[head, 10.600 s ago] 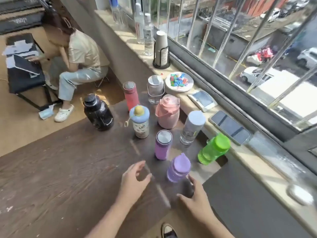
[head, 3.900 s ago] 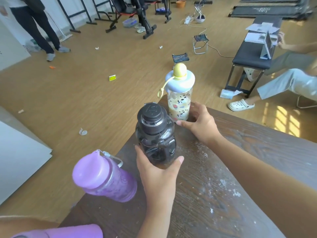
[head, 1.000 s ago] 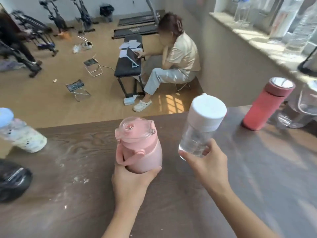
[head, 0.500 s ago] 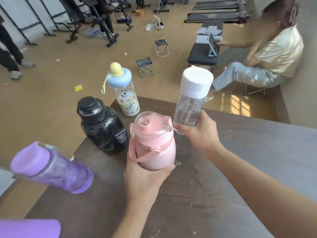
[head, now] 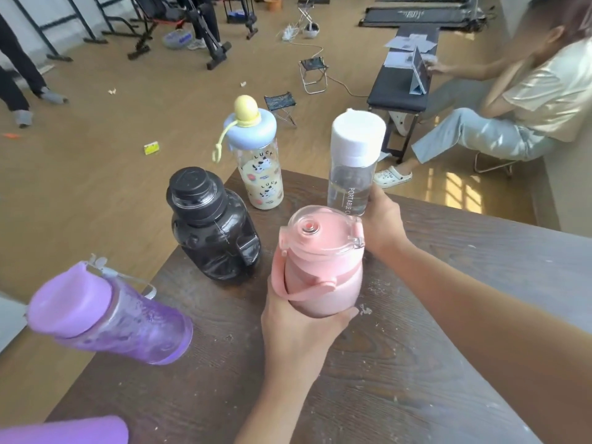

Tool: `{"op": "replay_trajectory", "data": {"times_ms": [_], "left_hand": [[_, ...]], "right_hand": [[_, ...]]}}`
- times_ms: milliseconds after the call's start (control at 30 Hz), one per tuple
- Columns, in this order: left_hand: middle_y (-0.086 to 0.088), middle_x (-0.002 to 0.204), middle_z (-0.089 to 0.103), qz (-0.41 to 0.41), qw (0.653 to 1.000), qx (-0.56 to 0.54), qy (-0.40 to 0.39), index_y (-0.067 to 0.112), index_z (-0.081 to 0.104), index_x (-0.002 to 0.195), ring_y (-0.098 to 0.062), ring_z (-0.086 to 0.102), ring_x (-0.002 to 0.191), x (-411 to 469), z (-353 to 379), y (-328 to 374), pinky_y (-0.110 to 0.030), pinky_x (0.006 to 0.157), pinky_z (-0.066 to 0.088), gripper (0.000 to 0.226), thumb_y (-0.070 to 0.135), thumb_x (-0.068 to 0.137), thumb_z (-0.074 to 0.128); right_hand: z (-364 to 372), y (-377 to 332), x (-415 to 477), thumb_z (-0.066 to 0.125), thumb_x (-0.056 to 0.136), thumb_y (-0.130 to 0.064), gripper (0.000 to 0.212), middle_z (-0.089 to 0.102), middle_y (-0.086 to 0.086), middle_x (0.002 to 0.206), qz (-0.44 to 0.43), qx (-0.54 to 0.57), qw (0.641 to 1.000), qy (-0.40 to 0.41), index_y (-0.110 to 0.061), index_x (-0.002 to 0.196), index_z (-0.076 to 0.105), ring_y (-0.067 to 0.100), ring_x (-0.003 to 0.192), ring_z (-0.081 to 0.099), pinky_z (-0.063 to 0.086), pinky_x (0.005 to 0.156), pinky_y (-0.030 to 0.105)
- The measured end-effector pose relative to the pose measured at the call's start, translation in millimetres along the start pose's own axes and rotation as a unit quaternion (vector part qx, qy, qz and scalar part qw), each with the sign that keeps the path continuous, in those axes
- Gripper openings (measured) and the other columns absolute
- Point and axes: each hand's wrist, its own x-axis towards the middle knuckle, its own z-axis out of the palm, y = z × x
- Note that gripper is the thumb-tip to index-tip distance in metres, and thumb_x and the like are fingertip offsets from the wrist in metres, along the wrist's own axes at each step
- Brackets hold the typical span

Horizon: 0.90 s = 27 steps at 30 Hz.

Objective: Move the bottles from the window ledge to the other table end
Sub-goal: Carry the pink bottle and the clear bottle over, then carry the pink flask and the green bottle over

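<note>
My left hand (head: 298,334) grips a squat pink bottle (head: 320,267) from below, near the end of the dark wooden table (head: 416,363). My right hand (head: 381,225) holds a clear bottle with a white cap (head: 354,165) by its lower part, just behind the pink one. A black jug (head: 211,225) and a cartoon-print bottle with a blue lid (head: 258,155) stand at the table's far corner. A purple bottle (head: 109,315) stands at the left edge, and a second purple lid (head: 64,431) shows at the bottom left. The window ledge is out of view.
The table's left edge drops to a wooden floor. A person sits on a stool at the right beside a black bench (head: 400,81) holding papers and a tablet. Small folding stools (head: 312,72) and exercise frames (head: 179,30) stand farther back.
Both hands have carried the pink and clear bottles a little farther toward the table's end corner, closer to the black jug and the cartoon bottle. The clear bottle sits lower than half a second ago.
</note>
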Motion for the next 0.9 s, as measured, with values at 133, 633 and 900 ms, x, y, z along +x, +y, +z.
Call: {"op": "replay_trajectory", "data": {"times_ms": [133, 633, 900], "left_hand": [[0.017, 0.136, 0.071, 0.0, 1.0, 0.024, -0.013, 0.044, 0.04, 0.157, -0.012, 0.07, 0.123, -1, -1, -4, -0.049, 0.094, 0.063, 0.13, 0.044, 0.042, 0.1], [0.015, 0.124, 0.077, 0.037, 0.998, 0.038, -0.045, 0.025, 0.072, 0.135, 0.01, 0.072, 0.112, -117, 86, 34, -0.012, 0.097, 0.053, 0.059, 0.009, 0.081, 0.089], [0.024, 0.129, 0.063, 0.135, 0.958, 0.083, -0.238, 0.026, 0.065, 0.145, 0.001, 0.062, 0.123, -173, 224, 91, -0.027, 0.112, 0.049, 0.064, 0.027, 0.085, 0.087]], "right_hand": [[-3, 5, 0, 0.084, 0.08, -0.035, 0.067, 0.069, 0.003, 0.126, 0.001, 0.002, 1.0, -0.014, -0.018, 0.138, 0.054, 0.019, 0.104, 0.062, 0.045, 0.083, 0.03], [-167, 124, -135, 0.087, 0.082, -0.027, 0.057, 0.072, -0.004, 0.13, 0.02, 0.033, 0.998, 0.054, -0.021, 0.135, 0.068, 0.013, 0.121, 0.067, 0.048, 0.111, 0.031], [-293, 210, -226, 0.084, 0.084, -0.033, 0.063, 0.066, -0.011, 0.137, 0.051, 0.03, 0.982, 0.18, -0.023, 0.142, 0.062, 0.008, 0.121, 0.062, 0.048, 0.106, 0.028]]}}
